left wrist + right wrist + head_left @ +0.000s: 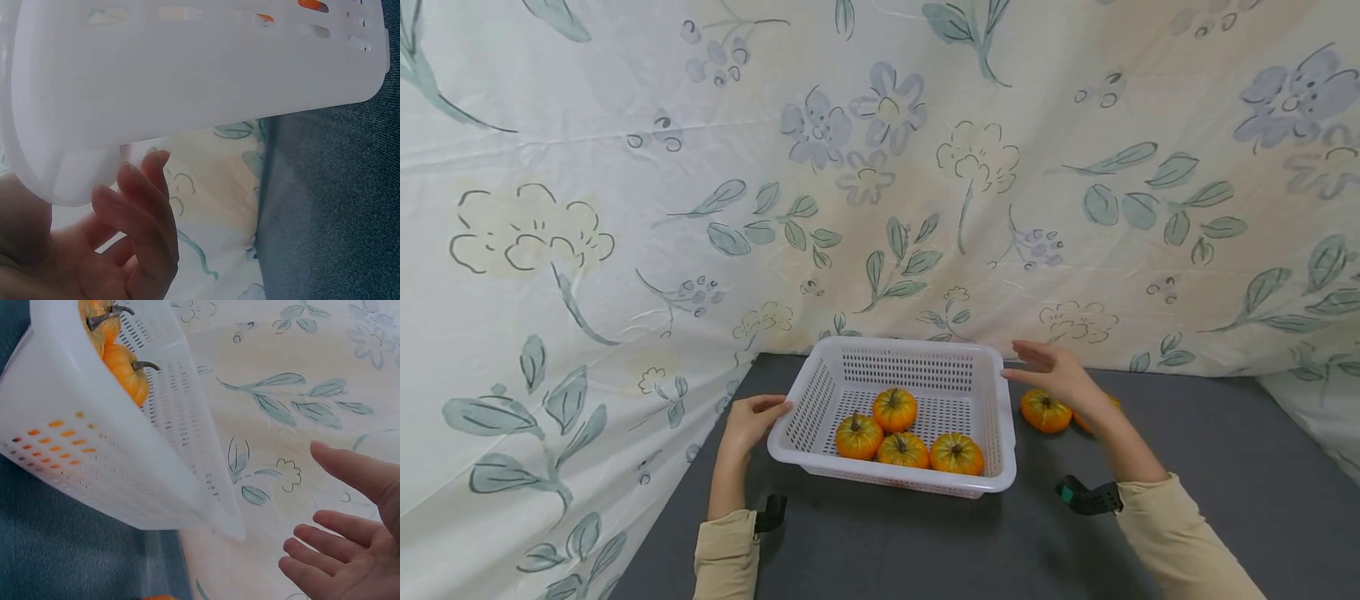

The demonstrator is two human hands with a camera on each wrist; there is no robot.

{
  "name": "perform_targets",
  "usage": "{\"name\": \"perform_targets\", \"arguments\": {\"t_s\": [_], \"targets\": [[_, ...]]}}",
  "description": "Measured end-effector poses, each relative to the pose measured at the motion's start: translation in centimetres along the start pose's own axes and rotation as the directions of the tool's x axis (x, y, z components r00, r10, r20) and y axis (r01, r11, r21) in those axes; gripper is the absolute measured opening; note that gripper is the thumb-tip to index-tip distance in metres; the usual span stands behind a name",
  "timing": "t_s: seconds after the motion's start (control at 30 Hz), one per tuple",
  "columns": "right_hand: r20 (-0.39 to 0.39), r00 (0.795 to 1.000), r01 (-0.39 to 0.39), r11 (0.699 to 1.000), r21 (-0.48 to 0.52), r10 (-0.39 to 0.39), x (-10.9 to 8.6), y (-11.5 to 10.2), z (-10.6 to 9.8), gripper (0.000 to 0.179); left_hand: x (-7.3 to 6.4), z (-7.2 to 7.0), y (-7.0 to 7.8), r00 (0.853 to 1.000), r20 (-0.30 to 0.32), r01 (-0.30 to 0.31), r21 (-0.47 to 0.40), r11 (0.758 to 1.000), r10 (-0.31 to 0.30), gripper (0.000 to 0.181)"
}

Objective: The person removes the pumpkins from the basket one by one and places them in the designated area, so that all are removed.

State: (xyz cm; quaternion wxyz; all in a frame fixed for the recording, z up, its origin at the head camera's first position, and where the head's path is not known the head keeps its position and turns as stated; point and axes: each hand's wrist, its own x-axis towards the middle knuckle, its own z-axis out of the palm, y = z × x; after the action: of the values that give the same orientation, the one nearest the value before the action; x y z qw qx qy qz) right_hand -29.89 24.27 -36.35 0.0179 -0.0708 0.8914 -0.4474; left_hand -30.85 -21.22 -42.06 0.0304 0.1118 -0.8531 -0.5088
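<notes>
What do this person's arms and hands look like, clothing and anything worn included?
The left hand and right hand wear no gloves. The left sleeve and right sleeve are plain beige. A black left band and black right band show near the cuffs; the right one has a green patch.

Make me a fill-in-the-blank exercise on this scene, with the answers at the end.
1. The white perforated basket holds ____ pumpkins.
2. The person's ____ hand grips the basket's rim.
3. Outside the basket, ____ more pumpkins show on the dark tabletop.
4. The right hand, its fingers extended, holds ____.

Missing words: four; left; two; nothing.
</notes>
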Motion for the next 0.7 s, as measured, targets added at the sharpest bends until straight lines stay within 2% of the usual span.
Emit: {"name": "perform_targets", "arguments": {"t_s": [0.23,0.47,0.7], "targets": [[0.032,0.999,-0.007,1.0,0.022,0.007,0.3,-0.4,0.6,0.083,0.1,0.0,-0.1,1.0,0.001,0.0,0.006,1.0,0.0,0.04],[0.079,0.996,-0.05,0.998,0.037,0.047,0.6,-1.0,1.2,0.083,0.2,0.0,-0.2,1.0,0.002,-0.007,0.008,1.0,0.007,0.041],[0.125,0.992,-0.041,0.999,0.031,0.037,0.8,-1.2,1.8,0.081,0.1,-0.2,-0.3,1.0,0.011,-0.006,0.007,1.0,0.006,0.041]]}}
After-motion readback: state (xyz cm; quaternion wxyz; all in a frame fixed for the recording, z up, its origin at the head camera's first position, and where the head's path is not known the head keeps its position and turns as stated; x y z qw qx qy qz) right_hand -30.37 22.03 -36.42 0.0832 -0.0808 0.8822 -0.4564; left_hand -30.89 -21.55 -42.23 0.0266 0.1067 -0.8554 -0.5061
